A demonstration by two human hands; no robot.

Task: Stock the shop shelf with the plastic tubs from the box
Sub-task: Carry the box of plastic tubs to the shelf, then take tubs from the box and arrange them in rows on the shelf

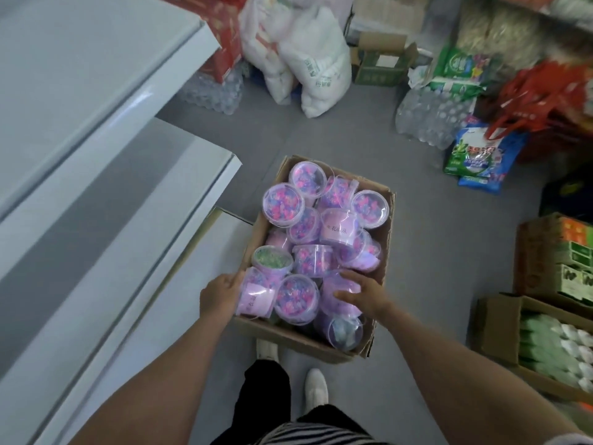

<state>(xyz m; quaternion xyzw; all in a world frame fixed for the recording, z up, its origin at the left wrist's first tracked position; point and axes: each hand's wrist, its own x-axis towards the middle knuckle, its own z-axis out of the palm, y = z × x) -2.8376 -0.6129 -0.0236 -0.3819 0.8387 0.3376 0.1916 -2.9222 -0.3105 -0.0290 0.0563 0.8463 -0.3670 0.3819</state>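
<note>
Stocking barely begun, by the look of it. Item: cardboard box (383, 261) on the grey floor (449, 236), heaped nearly to the rim with clear plastic tubs (284, 205) of pink-and-purple contents, one green-filled tub (272, 259) near the box's left wall. Item: white shop shelf (106, 194), tiers at the left, box's left corner just beside the lowest tier; every visible tier bare, no tub placed. Left hand (221, 292) grips a labelled tub (255, 297) lying on its side at the box's near-left corner. Right hand (361, 292) rests spread-fingered on a tub (337, 289) by the near edge, not visibly clasping it. Remaining: apparently the whole boxful.
</note>
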